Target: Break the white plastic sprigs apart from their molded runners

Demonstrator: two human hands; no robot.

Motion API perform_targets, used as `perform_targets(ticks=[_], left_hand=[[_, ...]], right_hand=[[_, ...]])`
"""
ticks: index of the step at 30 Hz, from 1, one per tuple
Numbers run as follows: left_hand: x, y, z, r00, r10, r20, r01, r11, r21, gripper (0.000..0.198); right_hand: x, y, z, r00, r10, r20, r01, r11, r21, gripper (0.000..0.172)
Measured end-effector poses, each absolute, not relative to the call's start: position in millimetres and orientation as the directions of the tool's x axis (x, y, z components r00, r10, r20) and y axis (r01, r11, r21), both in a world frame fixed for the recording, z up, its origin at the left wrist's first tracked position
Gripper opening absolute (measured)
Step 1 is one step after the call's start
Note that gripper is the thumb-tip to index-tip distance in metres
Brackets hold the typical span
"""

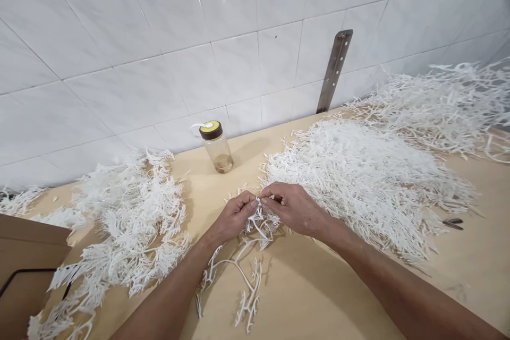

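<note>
A white branching plastic stem (239,263) hangs below my two hands, its forked twigs spreading over the table toward me. My left hand (235,215) pinches the upper end of this stem between thumb and forefinger. Close beside it, my right hand (297,207) is closed at the same spot, thumb and forefinger pressed together on a tip of the stem. The fingertips nearly meet, and they hide the exact point where the pieces join. To the right lies a big pile of thin white sprigs (358,180). Frilly white branches (131,223) are heaped to the left.
A clear bottle (217,151) with a yellow and dark lid stands behind my hands. Dark-handled snips (453,223) lie by the right pile. A metal bracket (334,71) leans on the tiled wall. A cardboard box (30,260) sits at lower left. More white branches (446,106) lie back right.
</note>
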State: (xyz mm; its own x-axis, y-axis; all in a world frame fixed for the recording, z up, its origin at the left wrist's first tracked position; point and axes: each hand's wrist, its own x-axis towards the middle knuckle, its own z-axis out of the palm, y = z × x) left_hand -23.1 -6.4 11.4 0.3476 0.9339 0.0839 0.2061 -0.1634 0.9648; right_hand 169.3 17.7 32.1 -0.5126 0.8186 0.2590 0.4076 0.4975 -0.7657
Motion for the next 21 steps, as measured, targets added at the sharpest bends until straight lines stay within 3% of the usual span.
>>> perform_targets(ticks=[11,21], left_hand=[[-20.4,-8.3,10.5,0.294,0.955,0.034,0.251,-0.112,0.961,0.038],[-20.6,-11.0,12.0,0.333,0.942,-0.037,0.153,-0.015,0.988,0.038]], right_hand=[[169.6,17.2,32.1,-0.467,0.876,0.125,0.498,0.377,-0.781,0.015],[171.6,19.1,27.9,-0.532,0.834,0.143,0.392,0.393,-0.832,0.017]])
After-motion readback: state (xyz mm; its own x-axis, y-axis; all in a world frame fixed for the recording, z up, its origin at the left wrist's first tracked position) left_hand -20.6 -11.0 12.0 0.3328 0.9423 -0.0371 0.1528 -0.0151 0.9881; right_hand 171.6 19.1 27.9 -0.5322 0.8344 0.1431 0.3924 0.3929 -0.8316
